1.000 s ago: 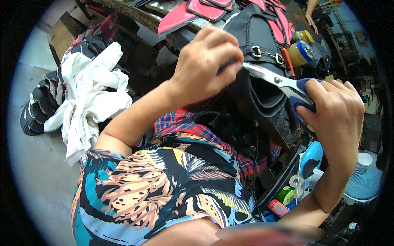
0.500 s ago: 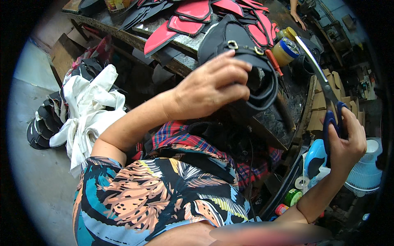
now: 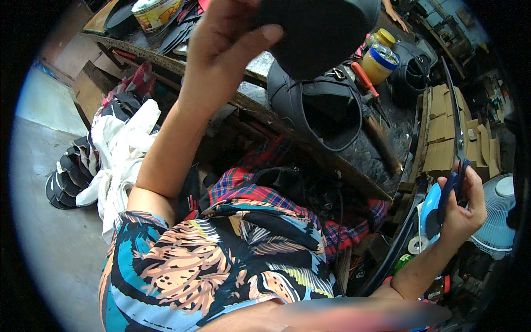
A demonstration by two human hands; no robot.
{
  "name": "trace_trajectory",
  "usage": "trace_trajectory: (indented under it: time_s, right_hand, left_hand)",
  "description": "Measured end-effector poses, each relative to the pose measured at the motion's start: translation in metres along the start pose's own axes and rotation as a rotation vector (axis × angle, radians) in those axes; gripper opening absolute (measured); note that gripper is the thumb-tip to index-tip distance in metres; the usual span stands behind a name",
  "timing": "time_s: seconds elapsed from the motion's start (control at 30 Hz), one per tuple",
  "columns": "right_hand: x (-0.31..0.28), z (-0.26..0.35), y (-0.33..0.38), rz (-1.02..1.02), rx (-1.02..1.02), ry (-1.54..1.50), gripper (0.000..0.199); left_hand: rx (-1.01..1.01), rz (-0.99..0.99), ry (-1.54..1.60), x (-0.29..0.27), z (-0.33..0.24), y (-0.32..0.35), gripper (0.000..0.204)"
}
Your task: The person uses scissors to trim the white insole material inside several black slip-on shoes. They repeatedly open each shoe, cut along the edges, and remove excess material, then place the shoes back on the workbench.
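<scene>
My left hand (image 3: 224, 52) is raised at the top, its thumb pressed against the edge of a black panel (image 3: 318, 36) with a rounded outline; its fingers are mostly hidden or cut off. Below the panel, a hollow black leather-like piece (image 3: 285, 94) rests on the workbench, its round opening facing me, and a small metal buckle shows near its top. Off to the right, my right hand (image 3: 467, 207) is closed around the dark blue handles of a pair of scissors (image 3: 458, 122). The long blades point upward and look nearly together.
On the workbench (image 3: 387, 160) lie a hammer (image 3: 381, 133), an orange-handled tool (image 3: 365, 79), a blue-lidded jar (image 3: 380, 63) and another black piece (image 3: 409, 69). Cardboard (image 3: 440, 130) and a fan (image 3: 498, 210) are at right, white cloth (image 3: 124, 144) at left. Another person's hand (image 3: 397, 19) shows at the top.
My left hand has moved up and left from the hollow black piece and now holds a black panel. My right hand has lowered slightly, with the scissors turned more upright.
</scene>
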State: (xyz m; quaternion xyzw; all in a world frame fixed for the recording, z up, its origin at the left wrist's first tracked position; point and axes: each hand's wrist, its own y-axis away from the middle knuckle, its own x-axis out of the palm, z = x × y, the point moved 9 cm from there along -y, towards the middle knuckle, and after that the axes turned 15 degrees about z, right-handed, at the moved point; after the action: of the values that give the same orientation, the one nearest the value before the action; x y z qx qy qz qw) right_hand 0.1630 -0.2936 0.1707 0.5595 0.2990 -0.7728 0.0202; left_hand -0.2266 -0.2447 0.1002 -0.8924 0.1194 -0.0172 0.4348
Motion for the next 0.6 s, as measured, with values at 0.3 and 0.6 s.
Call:
trace_trajectory:
  time_s: [0.3,0.6]
  right_hand:
    - [0.012,0.017,0.016,0.004,-0.061,0.079,0.048]
    - [-0.003,-0.021,0.033,-0.027,0.044,-0.307,0.051]
  left_hand:
    - [0.101,0.034,-0.579,0.02,-0.028,-0.034,0.031]
    - [-0.141,0.107,0.822,-0.019,0.02,-0.032,0.039]
